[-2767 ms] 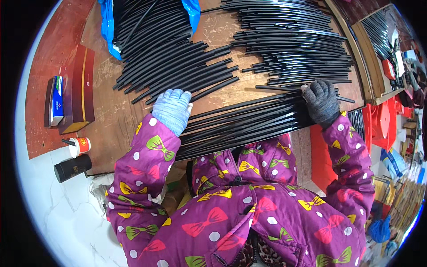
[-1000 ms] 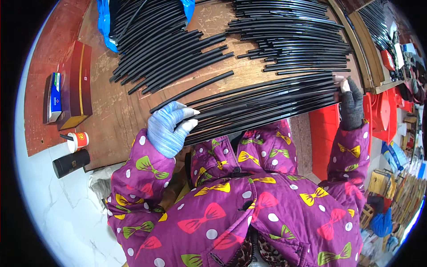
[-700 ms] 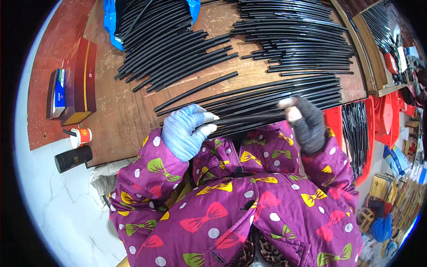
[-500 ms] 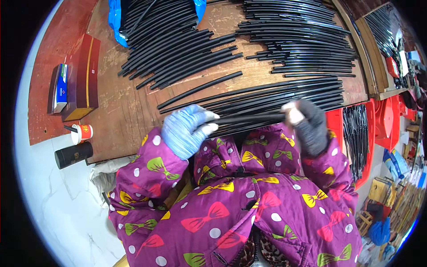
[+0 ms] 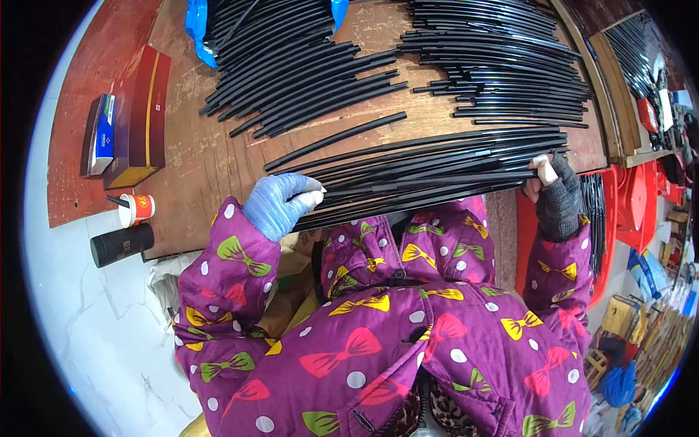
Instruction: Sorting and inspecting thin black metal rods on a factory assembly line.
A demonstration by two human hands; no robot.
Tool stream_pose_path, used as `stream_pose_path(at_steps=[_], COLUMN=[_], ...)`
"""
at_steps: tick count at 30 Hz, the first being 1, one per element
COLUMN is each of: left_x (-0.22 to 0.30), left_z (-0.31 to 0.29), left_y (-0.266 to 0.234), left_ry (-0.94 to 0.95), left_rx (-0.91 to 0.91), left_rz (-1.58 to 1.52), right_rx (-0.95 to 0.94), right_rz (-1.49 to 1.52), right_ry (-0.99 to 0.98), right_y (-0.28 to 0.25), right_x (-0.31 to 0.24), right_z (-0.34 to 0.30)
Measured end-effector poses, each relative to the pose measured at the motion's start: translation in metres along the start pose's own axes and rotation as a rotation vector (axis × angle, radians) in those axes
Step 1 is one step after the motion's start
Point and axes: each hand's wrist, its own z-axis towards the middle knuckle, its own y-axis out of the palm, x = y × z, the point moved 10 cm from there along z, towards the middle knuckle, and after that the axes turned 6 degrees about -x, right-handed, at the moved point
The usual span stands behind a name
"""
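My left hand (image 5: 282, 204), in a blue-grey glove with bare fingertips, pinches thumb and fingers together at the left end of a thin black rod (image 5: 429, 184). At the rod's other end my right hand (image 5: 557, 191), in a dark fingerless glove, closes its thumb and fingers on it. Between the hands the rod stretches across a loose row of similar black rods (image 5: 437, 149) at the table's near edge. One single rod (image 5: 335, 142) lies just beyond that row, at a slant. Whether the rods are hollow I cannot tell.
Farther back on the wooden table (image 5: 211, 160) lie a left pile of black rods (image 5: 291, 80) by a blue bag (image 5: 198, 33), and a right pile (image 5: 502, 58). At left stand a dark red box (image 5: 138, 120), a paper cup (image 5: 137, 210) and a black cylinder (image 5: 122, 245). Red crates (image 5: 608, 240) sit at right.
My right hand has moved right, out to the rod's far end. My left hand has shifted slightly left, and its thumb and fingertips have come together.
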Motion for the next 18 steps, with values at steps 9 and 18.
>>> stream_pose_path(at_steps=[9,18], left_x=[0.02,-0.012], left_z=[-0.008,-0.011], left_y=[-0.009,-0.017], left_ry=[0.147,-0.007], left_rx=[0.076,-0.013], left_rz=[0.083,-0.241], right_rx=[0.04,0.058], right_rz=[-0.053,-0.029], right_ry=[0.037,-0.025], right_y=[-0.005,-0.046], right_x=[0.003,-0.002], right_z=[-0.001,0.004])
